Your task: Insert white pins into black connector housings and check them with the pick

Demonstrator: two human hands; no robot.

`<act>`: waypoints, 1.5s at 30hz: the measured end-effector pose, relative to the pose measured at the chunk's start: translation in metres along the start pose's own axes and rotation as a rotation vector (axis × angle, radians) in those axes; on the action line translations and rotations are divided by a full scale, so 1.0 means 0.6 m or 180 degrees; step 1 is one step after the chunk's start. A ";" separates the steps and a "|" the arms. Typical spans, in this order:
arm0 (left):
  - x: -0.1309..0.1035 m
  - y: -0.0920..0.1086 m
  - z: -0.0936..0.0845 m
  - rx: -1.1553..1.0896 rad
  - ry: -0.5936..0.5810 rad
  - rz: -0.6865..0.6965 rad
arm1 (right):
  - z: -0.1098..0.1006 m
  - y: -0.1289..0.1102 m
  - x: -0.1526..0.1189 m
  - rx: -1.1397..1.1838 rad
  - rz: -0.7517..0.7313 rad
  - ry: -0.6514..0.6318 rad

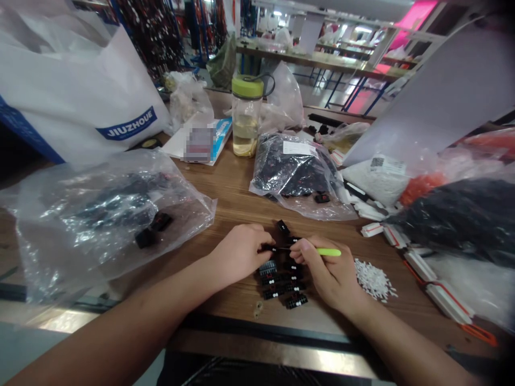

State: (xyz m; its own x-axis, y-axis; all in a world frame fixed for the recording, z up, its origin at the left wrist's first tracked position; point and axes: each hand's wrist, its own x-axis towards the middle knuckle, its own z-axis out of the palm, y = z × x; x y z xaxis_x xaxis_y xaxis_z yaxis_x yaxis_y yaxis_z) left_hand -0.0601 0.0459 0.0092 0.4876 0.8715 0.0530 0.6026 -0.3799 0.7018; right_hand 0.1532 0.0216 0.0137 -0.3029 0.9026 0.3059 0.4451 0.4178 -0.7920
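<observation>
My left hand [239,253] pinches a small black connector [270,248] just above the wooden table [237,195]. My right hand [330,273] grips a thin tool with a green handle [329,252], and its tip touches that connector. Below my hands lie several black connectors with white inserts [281,284], set in short rows. One more black connector [282,226] sits just beyond my fingers. A small heap of white pins [374,280] lies to the right of my right hand.
A clear bag of black parts [104,220] lies left, another [295,171] behind the hands. A green-lidded bottle [246,115] stands at the back, beside a white shopping bag [72,91]. Bags of black, white and orange parts [454,214] crowd the right.
</observation>
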 end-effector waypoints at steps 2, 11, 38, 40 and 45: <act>0.000 0.001 -0.001 -0.0014 0.0003 0.0004 | 0.002 0.002 0.001 0.0110 0.0009 -0.0016; -0.001 0.004 -0.002 -0.0060 -0.0011 -0.0059 | 0.004 -0.003 0.002 0.0078 0.0021 -0.0089; 0.009 -0.020 -0.031 0.0559 0.0235 -0.0224 | -0.015 -0.006 0.002 0.0027 0.0056 0.0438; 0.005 -0.021 -0.048 0.0668 0.0392 -0.0319 | -0.022 -0.003 0.003 0.0026 0.0127 0.0540; -0.016 -0.001 -0.070 0.0118 -0.0036 -0.0491 | -0.028 0.004 0.009 0.0000 0.0158 0.0703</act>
State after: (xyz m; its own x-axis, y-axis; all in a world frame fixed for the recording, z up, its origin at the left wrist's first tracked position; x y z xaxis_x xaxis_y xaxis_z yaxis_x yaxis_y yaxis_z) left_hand -0.0915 0.0507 0.0378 0.3944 0.9169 -0.0617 0.6939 -0.2531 0.6742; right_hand 0.1667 0.0291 0.0223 -0.0888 0.9228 0.3749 0.4549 0.3725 -0.8089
